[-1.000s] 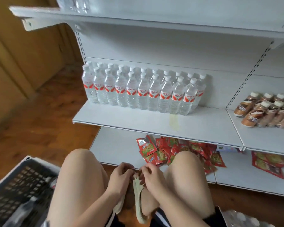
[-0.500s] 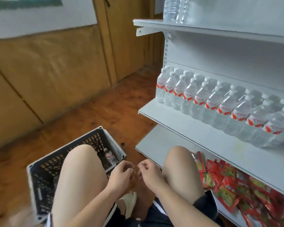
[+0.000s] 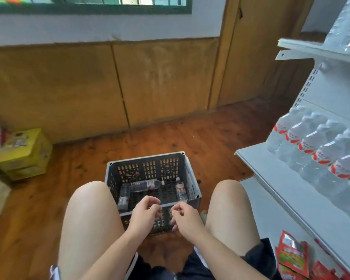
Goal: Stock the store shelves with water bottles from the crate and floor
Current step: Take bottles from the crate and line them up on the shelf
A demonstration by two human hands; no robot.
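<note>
Person crouched with the crate [image 3: 191, 174] between the knees. Left hand [image 3: 144, 214] and right hand [image 3: 185, 216] hover at its near rim, fingers loosely curled, nothing visible in either. Three water bottles [image 3: 146, 184] lie on their sides on the crate's bottom. Likely hazards: a smooth, round bottle may roll out of a hasty grasp, and one pushed in carelessly could topple the tight row of shelved bottles [image 3: 311, 150] on the white shelf [image 3: 271, 170]. Setting — plank floor [image 3: 200, 138], wood-panelled wall [image 3: 160, 81], yellow carton [image 3: 22, 154] at left.
</note>
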